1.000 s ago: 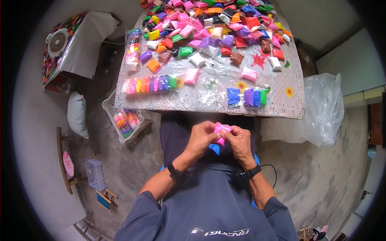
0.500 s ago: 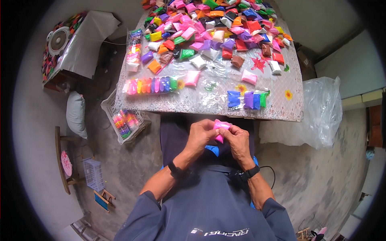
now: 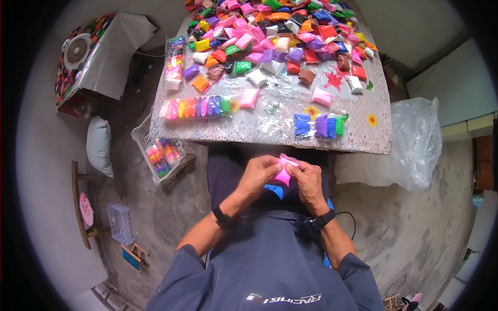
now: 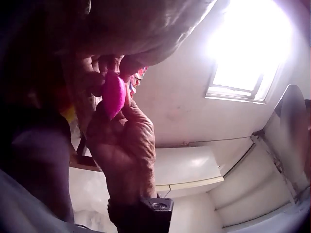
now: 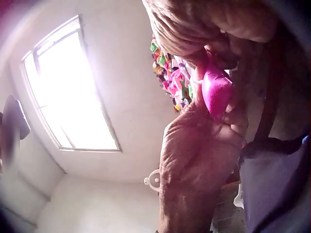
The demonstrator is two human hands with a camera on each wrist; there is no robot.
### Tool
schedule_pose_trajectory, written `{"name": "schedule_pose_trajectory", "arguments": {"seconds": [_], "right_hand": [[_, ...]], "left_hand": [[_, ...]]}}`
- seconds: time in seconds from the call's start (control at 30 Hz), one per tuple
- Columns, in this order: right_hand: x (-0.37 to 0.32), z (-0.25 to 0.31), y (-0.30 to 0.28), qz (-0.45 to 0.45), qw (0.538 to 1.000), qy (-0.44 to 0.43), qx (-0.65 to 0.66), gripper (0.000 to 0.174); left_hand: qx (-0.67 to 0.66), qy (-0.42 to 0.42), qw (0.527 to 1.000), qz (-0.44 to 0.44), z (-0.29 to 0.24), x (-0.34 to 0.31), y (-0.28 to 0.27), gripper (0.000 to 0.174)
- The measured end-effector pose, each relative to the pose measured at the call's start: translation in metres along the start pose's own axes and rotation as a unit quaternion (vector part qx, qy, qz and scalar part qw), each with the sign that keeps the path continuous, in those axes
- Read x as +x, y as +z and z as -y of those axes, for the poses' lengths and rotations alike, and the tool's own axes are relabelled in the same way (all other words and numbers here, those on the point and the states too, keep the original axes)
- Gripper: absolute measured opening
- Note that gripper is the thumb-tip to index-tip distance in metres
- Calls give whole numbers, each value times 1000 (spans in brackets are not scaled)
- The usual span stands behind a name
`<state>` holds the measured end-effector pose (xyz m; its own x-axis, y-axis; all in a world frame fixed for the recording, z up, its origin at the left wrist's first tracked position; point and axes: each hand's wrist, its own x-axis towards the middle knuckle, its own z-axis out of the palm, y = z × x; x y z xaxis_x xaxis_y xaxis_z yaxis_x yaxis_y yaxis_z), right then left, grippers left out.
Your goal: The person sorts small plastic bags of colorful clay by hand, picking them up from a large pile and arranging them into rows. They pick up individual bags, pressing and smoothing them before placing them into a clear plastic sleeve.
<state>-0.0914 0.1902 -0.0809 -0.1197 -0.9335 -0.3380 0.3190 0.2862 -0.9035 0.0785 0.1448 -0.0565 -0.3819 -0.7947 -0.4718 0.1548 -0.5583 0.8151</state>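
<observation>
Head view: a table (image 3: pixel 358 136) under a glossy, floral-patterned cloth stands on a mottled concrete floor (image 3: pixel 415 228). A heap of small pillow-shaped packets (image 3: pixel 275 36) in many colours fills its far half. A crinkled clear plastic bag (image 3: pixel 415 140) lies to the right and a white lattice basket (image 3: pixel 139 142) to the left. Just short of the table's near edge, above the lap, the left hand (image 3: pixel 258 176) and right hand (image 3: pixel 309 181) meet on a soft, smooth pink packet (image 3: pixel 284 174). The fingers of both curl in, pinching it between thumb and fingertips. Wrist views: a bright window (image 5: pixel 73 92).
</observation>
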Motion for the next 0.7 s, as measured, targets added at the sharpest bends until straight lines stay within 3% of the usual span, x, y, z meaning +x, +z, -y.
{"name": "schedule_pose_trajectory", "arguments": {"seconds": [0.07, 0.2, 0.27, 0.5, 0.57, 0.7], "right_hand": [[0, 6, 2, 6, 1000, 4, 28, 27], [-3, 21, 0, 33, 998, 40, 25, 30], [-7, 31, 0, 30, 990, 110, -86, 27], [-15, 51, 3, 78, 986, 52, -139, 32], [-10, 50, -8, 142, 962, 126, -199, 32], [-8, 45, -8, 148, 965, 127, -174, 30]], "left_hand": [[22, -22, 998, 52, -2, 1, -6, 19], [62, -48, 996, 45, -14, -2, -6, 11], [52, -41, 997, 27, -13, -1, -7, 10], [33, -21, 999, -16, -5, -3, -1, 6], [22, -20, 999, -15, -2, -2, 0, 6], [13, -18, 1000, -8, 2, -1, -1, 7]]}}
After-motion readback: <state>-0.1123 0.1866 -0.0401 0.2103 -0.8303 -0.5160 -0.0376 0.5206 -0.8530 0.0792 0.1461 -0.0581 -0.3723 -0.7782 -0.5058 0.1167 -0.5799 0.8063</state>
